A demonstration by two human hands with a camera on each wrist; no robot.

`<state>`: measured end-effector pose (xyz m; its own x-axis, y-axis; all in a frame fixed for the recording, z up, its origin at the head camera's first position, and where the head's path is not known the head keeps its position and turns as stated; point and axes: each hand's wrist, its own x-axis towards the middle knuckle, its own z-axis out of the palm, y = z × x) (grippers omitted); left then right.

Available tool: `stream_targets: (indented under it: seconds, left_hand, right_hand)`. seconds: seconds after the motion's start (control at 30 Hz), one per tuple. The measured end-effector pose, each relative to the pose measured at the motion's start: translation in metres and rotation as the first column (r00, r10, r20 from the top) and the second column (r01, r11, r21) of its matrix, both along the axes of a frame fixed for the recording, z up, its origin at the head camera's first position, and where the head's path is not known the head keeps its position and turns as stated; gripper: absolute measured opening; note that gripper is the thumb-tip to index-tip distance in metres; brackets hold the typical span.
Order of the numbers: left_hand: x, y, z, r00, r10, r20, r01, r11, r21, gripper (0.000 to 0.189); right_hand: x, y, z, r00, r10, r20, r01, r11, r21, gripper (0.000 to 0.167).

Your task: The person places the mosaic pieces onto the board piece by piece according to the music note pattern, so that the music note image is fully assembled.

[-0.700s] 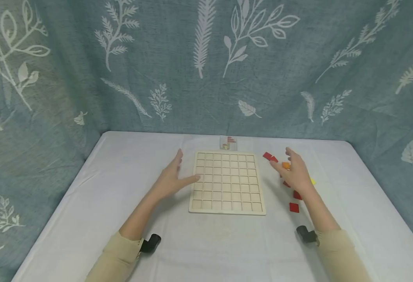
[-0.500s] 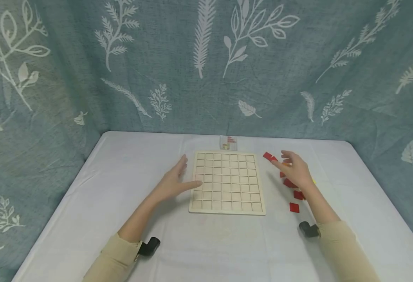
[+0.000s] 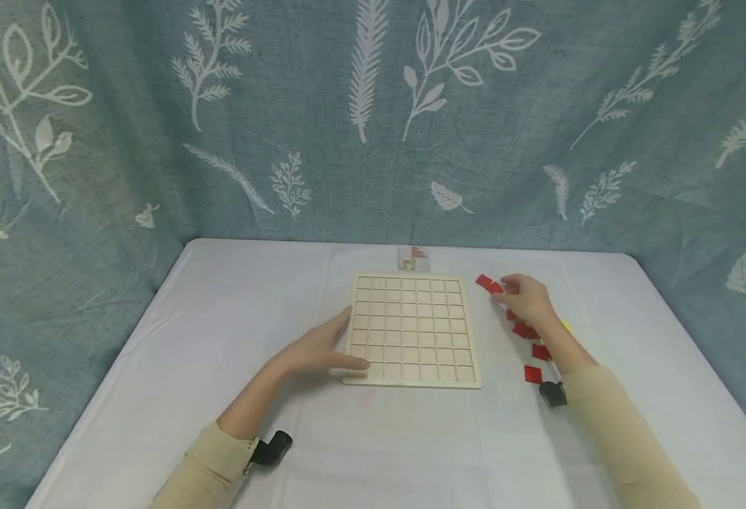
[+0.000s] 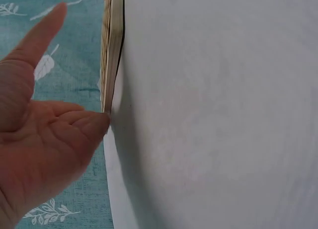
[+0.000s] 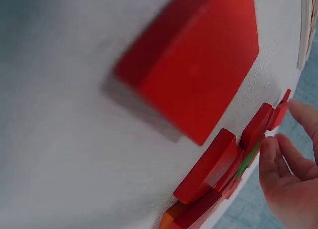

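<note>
Left hand open at the edge of gridded board, to its right; right hand bent over red tiles, grip impossible to tell, green tile half-blocked by red ones near it, yellow piece rightward, see-through item ahead, leftward.

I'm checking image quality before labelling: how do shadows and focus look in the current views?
Head: fairly even light, with a soft shadow below the left hand; left wrist: dimmer, a blurry-edged shadow on the white cloth beside the grid board's edge; right wrist: the nearest red tile is soft toward its left corner, and the scene is steeply tilted.
</note>
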<state>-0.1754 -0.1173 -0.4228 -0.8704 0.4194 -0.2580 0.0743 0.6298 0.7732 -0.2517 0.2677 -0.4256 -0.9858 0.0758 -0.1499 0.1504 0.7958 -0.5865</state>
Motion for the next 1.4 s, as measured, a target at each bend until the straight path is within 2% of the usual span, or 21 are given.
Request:
stream_targets:
  seconds: [0.17,0.3,0.47,0.77,1.03,1.13,1.23,1.4]
  left_hand:
    - [0.001,0.0,-0.002,0.999,-0.044,0.005,0.044,0.999,-0.014,0.115]
    - [0.004,0.001,-0.001,0.998,-0.063,-0.006,0.063,0.998,-0.015,0.115]
    - [0.004,0.002,0.0,0.997,-0.073,-0.017,0.072,0.996,-0.057,0.115]
    - [0.004,-0.002,-0.004,0.996,-0.06,-0.061,0.051,0.99,-0.131,0.12]
    - [0.006,-0.006,-0.001,0.989,-0.123,-0.081,0.105,0.974,-0.199,0.115]
    - [0.008,-0.006,0.0,0.984,-0.151,-0.094,0.127,0.966,-0.227,0.113]
    - [0.009,-0.006,0.0,0.984,-0.151,-0.091,0.127,0.965,-0.23,0.113]
    - [0.011,-0.007,-0.002,0.986,-0.143,-0.088,0.12,0.967,-0.225,0.114]
  right_hand:
    - [-0.001,0.0,-0.002,1.0,-0.027,-0.015,0.027,0.999,0.018,0.046]
    - [-0.002,0.0,-0.007,0.998,-0.065,-0.018,0.065,0.998,0.017,0.041]
    - [0.0,-0.002,-0.005,0.995,-0.095,-0.01,0.095,0.996,-0.003,0.039]
    - [-0.001,-0.004,-0.003,0.994,-0.107,-0.013,0.107,0.994,0.008,0.04]
    - [0.004,-0.004,0.0,0.995,-0.103,-0.006,0.103,0.994,-0.018,0.043]
    - [0.004,-0.01,0.002,0.998,-0.062,-0.016,0.061,0.997,-0.056,0.045]
    - [0.002,-0.025,0.004,0.999,0.026,-0.04,-0.03,0.996,-0.088,0.046]
    - [-0.007,-0.062,0.003,0.975,0.205,-0.09,-0.214,0.971,-0.102,0.041]
